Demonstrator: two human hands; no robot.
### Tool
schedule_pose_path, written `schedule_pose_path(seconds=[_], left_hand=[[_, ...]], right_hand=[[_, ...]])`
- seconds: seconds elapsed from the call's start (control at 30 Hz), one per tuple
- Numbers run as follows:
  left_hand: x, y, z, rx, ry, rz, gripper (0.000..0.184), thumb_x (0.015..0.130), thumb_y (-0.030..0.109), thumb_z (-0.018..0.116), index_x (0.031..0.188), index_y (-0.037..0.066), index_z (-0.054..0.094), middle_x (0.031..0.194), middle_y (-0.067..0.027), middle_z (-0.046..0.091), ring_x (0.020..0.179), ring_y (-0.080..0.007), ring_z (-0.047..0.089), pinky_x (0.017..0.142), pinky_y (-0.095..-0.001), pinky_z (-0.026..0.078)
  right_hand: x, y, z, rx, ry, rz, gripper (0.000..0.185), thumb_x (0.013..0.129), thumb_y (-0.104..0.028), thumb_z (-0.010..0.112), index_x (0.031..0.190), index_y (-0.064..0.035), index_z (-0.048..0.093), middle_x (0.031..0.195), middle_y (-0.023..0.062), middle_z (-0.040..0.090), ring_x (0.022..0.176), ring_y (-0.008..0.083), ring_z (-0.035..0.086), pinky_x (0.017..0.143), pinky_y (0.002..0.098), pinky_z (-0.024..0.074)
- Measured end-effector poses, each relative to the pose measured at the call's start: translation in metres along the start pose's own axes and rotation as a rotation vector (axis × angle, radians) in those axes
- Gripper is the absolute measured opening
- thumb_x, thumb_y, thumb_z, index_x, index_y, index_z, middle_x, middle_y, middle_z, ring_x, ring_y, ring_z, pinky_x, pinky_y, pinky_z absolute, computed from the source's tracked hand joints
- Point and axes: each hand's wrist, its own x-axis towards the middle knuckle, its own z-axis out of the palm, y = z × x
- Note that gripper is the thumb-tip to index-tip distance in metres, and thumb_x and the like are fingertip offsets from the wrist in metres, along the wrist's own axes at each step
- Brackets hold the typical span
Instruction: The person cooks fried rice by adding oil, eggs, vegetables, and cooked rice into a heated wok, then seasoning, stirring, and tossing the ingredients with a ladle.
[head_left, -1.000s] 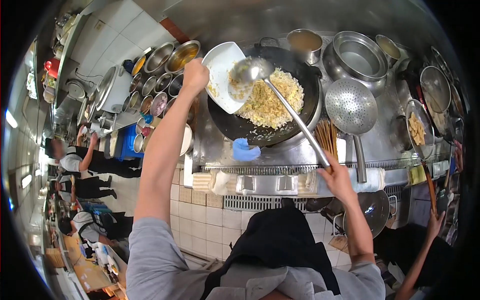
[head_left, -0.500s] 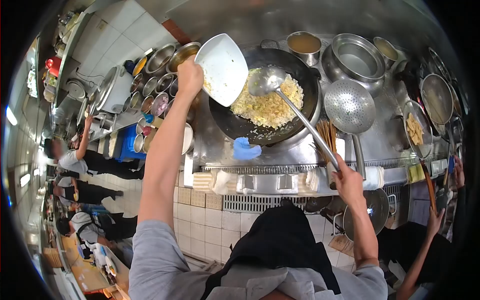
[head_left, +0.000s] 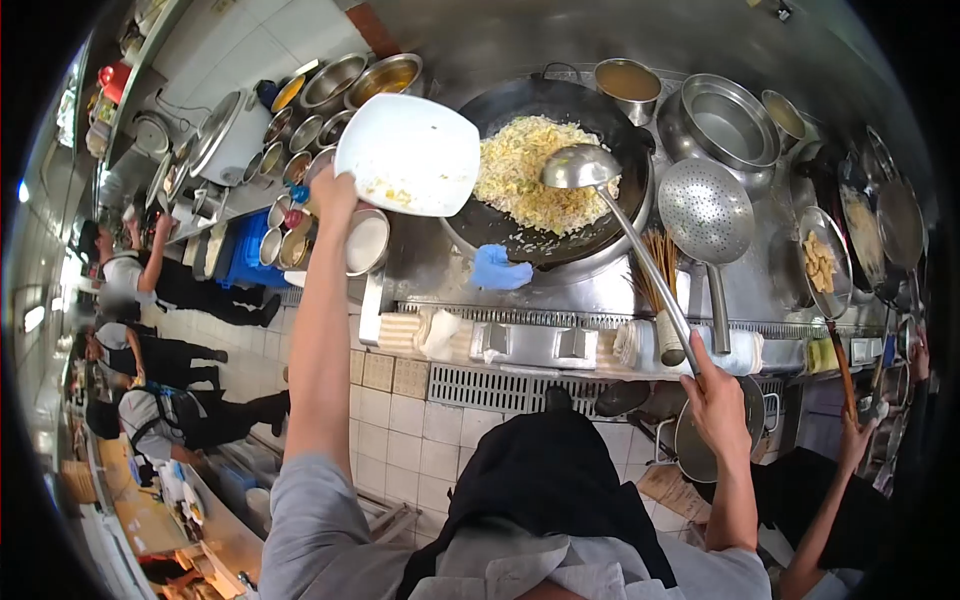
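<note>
My left hand (head_left: 331, 192) is closed on the corner of a white square bowl (head_left: 410, 150), tilted at the wok's left side, with a few yellow bits inside. My right hand (head_left: 718, 395) grips the handle of a metal ladle (head_left: 580, 168). The ladle's head hangs over the right part of the fried rice (head_left: 525, 180) in the black wok (head_left: 560, 248). A blue cloth-like item (head_left: 500, 268) lies at the wok's front edge. Right of the wok are a bamboo brush (head_left: 662, 290) and a perforated skimmer (head_left: 706, 212).
Metal pots (head_left: 728, 120) stand behind the skimmer. Bowls of ingredients (head_left: 385, 78) fill the left counter. A co-worker's hand (head_left: 853, 440) holds a wooden handle at right. Several people stand at left. A strainer with pale pieces (head_left: 822, 262) lies at right.
The white bowl has moved left and down, away from over the wok. The ladle has left the bowl and shifted right over the rice. My right hand is lower and farther right.
</note>
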Motion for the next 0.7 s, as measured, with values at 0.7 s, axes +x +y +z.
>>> schedule_pose_path(seconds=[0.7], left_hand=[[-0.707, -0.05, -0.462, -0.431, 1.549, -0.478, 0.035, 0.079, -0.004, 0.04, 0.112, -0.013, 0.046, 0.098, -0.0252, 0.062, 0.077, -0.0351, 0.069, 0.052, -0.0408, 0.062]], right_hand=[[0.148, 0.028, 0.157, -0.445, 0.103, -0.358, 0.071, 0.083, -0.014, 0.057, 0.149, -0.0107, 0.03, 0.121, 0.0316, 0.057, 0.106, 0.0465, 0.058, 0.088, 0.0475, 0.0457]])
